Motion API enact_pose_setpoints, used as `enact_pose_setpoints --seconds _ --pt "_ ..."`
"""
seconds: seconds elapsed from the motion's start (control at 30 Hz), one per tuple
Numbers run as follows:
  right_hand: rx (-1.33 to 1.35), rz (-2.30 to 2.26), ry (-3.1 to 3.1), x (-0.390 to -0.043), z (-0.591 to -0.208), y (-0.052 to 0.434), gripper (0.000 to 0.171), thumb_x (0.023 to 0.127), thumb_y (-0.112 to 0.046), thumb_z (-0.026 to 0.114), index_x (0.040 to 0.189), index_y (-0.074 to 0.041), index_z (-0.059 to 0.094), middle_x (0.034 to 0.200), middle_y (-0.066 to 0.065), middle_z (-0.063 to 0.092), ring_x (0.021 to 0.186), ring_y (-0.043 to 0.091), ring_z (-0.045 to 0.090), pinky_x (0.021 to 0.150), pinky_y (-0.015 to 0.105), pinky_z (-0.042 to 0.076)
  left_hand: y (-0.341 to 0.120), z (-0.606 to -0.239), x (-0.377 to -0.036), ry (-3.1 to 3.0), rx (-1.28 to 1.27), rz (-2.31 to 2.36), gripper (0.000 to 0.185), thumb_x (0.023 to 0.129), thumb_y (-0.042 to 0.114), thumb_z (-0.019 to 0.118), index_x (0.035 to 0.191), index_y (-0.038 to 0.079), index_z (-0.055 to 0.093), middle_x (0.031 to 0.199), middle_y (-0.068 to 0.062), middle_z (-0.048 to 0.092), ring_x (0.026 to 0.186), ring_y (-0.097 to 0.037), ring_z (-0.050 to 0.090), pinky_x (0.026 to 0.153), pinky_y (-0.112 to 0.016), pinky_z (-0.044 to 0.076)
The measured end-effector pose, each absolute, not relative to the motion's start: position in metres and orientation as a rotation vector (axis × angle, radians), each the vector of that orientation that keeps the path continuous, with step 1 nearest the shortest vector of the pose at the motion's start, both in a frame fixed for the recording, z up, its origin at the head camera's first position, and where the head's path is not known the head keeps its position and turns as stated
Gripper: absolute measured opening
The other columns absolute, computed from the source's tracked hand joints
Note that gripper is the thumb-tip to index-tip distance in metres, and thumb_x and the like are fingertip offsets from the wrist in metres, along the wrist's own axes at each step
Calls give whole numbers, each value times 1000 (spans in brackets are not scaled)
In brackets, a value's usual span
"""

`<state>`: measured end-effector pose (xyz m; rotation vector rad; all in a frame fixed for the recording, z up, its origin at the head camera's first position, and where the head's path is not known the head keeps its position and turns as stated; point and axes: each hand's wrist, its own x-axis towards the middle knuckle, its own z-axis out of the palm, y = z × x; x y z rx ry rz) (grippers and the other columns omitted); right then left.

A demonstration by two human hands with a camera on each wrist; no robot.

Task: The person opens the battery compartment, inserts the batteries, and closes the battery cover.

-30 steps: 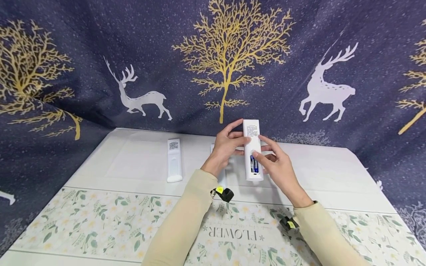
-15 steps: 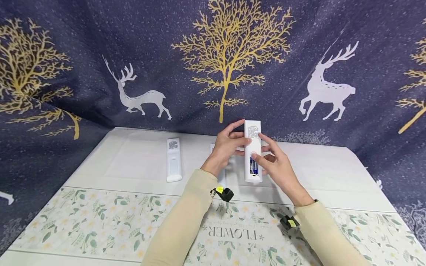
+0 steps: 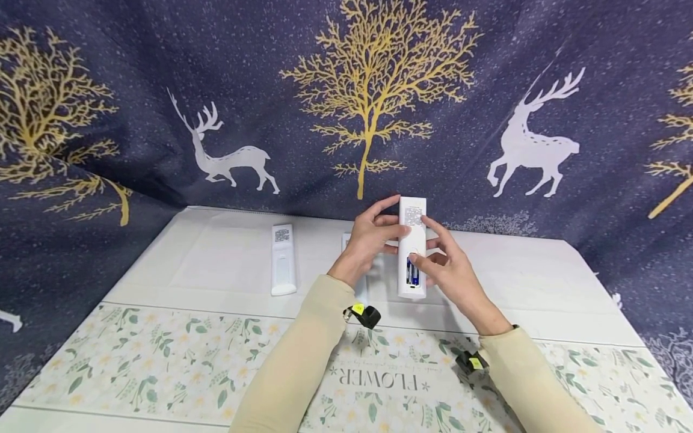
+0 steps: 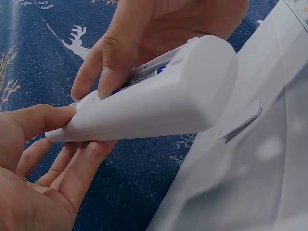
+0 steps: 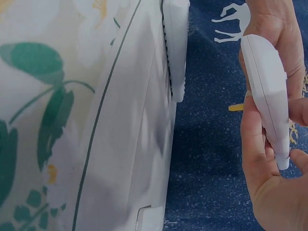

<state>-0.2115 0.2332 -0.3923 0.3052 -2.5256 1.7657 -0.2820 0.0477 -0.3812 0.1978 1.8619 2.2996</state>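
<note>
Both hands hold a white remote control (image 3: 412,237) up over the table's far part, its back toward the head camera. The battery compartment is uncovered, and blue batteries (image 3: 412,273) show inside. My left hand (image 3: 370,237) grips the upper left side, thumb on the back and fingers behind the thin end, as the left wrist view shows. My right hand (image 3: 457,267) holds the right side; its thumb (image 3: 425,263) presses at the compartment's upper end and partly covers the batteries. A second white remote control (image 3: 283,261) lies back up on the table at the left.
A pale flat object (image 3: 361,291) lies under my left wrist, mostly hidden by it. A flower-printed strip (image 3: 178,361) runs across the white table (image 3: 216,258) on the near side. A dark blue cloth (image 3: 243,72) with trees and deer hangs behind the table's far edge.
The held remote control has shifted slightly right and down. My right thumb stays at the compartment's upper end. The remote on the table has not moved.
</note>
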Motion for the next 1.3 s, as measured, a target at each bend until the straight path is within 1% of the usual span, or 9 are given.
enact_pose_setpoints --seconds 0.37,0.53,0.67,0.83,1.0,1.3 --pt "325 1737 -2525 -215 -394 235 82 102 -18 74 169 -30 28 123 19 51 87 20 65 57 30 58 47 -381 -283 1854 202 2284 68 92 -1 81 149 31 63 114 -6 75 93 -26 75 74 -41 67" --pt "326 1738 -2527 -215 -394 235 82 103 -19 74 169 -31 28 122 18 51 87 20 65 57 31 58 47 -381 -283 1859 194 2283 67 92 0 81 148 31 63 114 -5 75 94 -27 76 73 -41 67" --pt "327 1725 -2541 -214 -393 236 82 103 -20 74 170 -32 28 124 18 52 88 19 65 59 32 59 47 -381 -282 1860 191 2281 67 92 1 82 148 31 63 115 -5 75 94 -27 76 73 -40 66" --pt "320 1748 -2547 -213 -390 237 80 105 -23 72 170 -34 27 128 19 52 95 18 67 64 33 63 46 -380 -282 1854 189 2294 67 92 1 82 148 32 63 114 -5 75 94 -27 75 74 -41 66" --pt "323 1787 -2535 -213 -387 240 76 106 -22 69 169 -35 28 130 20 52 101 19 68 68 39 66 46 -380 -282 1851 195 2306 66 92 1 82 147 33 64 112 -4 76 92 -26 76 74 -41 66" --pt "333 1832 -2489 -215 -385 244 75 106 -15 68 169 -29 30 131 22 54 100 16 70 70 41 67 45 -378 -282 1843 200 2313 66 93 2 82 148 33 63 112 -4 75 92 -26 75 75 -42 66"
